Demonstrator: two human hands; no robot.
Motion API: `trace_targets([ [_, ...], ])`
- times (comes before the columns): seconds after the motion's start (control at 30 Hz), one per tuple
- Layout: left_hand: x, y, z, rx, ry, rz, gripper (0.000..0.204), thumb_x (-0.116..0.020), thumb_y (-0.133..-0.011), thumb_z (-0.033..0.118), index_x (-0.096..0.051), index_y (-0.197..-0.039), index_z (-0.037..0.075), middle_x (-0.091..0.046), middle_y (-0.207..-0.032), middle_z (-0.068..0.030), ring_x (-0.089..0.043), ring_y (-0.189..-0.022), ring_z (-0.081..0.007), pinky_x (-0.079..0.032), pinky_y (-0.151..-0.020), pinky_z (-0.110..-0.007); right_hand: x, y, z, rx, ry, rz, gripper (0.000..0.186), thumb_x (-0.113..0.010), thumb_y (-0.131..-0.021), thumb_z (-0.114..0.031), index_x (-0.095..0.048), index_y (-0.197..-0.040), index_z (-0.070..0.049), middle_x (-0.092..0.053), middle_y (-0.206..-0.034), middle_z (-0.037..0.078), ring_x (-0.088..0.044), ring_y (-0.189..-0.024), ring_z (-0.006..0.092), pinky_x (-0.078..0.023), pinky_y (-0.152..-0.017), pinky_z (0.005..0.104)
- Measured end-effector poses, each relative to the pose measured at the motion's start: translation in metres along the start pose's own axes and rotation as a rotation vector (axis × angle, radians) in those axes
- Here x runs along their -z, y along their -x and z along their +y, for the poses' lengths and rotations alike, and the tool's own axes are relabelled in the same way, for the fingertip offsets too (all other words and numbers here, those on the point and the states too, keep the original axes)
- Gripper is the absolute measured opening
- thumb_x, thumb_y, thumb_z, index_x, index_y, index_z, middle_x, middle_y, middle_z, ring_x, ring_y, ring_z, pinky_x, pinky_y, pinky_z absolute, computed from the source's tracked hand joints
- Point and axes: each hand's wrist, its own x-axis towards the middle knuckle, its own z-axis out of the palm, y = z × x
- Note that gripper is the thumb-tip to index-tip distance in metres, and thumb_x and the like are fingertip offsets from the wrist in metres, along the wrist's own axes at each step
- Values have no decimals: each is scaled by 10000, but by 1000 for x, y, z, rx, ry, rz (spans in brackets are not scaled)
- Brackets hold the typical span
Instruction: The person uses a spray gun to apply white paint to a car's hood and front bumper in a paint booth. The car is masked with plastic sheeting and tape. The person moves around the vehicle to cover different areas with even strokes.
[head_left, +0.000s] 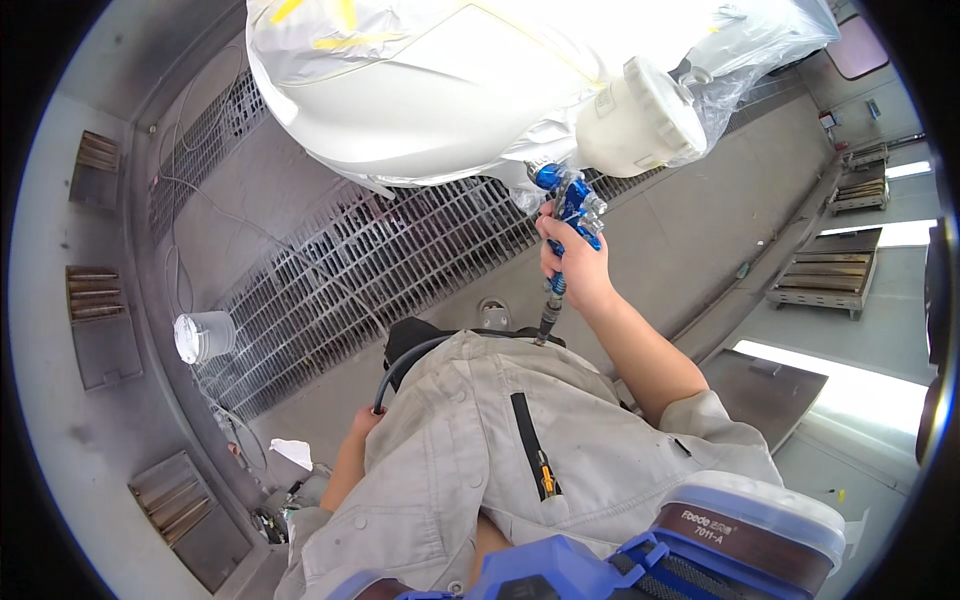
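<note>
My right hand [580,262] is wrapped round the grip of a blue spray gun [574,200], raised in front of me. A whitish plastic paint cup [638,120] sits on the gun, tilted to the right. From the bottom of the grip a dark air hose [412,352] runs across my waist to the left. Low at my left side, my left hand [367,422] is closed round that hose; its fingers are partly hidden. Just beyond the gun stands a glossy white vehicle body panel [400,115], with plastic masking film [775,50] and yellow tape around it.
Metal floor grating [390,265] runs below the panel. A white bucket [205,337] stands on the left, near a thin hose trailing over the floor. Vented walls line both sides. My blue respirator [545,572] with its filter covers the lower edge of the view.
</note>
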Motion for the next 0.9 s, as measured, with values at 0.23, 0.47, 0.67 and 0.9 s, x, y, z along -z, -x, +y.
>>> trace_targets([
  [0.23,29,1,-12,25,-114,66,305,-769,-853,330,-777,-1079,126,-774,-953,-154,-746,-916,-325,-557,-808,-428,-44,0,23,-27,12,16,180,-608,-956,-96,-600,-1133,-59,-602,-887,35,-438,-510,98,-387,-496,295],
  [0.47,93,-26,9,-63,-205,-4,235,-753,-870,269,-775,-1027,95,-767,-916,-165,-740,-891,-318,-550,-784,-439,-103,3,48,8,44,64,180,-623,-950,-91,-586,-1124,-61,-592,-876,38,-437,-506,109,-386,-500,306],
  [0.67,137,-51,17,-68,-85,-52,260,-778,-856,286,-766,-962,49,-758,-870,-150,-718,-842,-245,-539,-773,-406,-150,10,78,1,45,127,199,-631,-941,-86,-585,-1133,-68,-584,-866,34,-431,-502,108,-387,-497,305],
  [0.9,189,-73,-18,-87,-225,-101,299,-797,-836,304,-763,-979,45,-766,-901,-161,-726,-852,-266,-542,-787,-417,-193,27,110,13,53,139,196,-643,-941,-94,-597,-1128,-61,-595,-876,29,-426,-496,98,-380,-483,295],
])
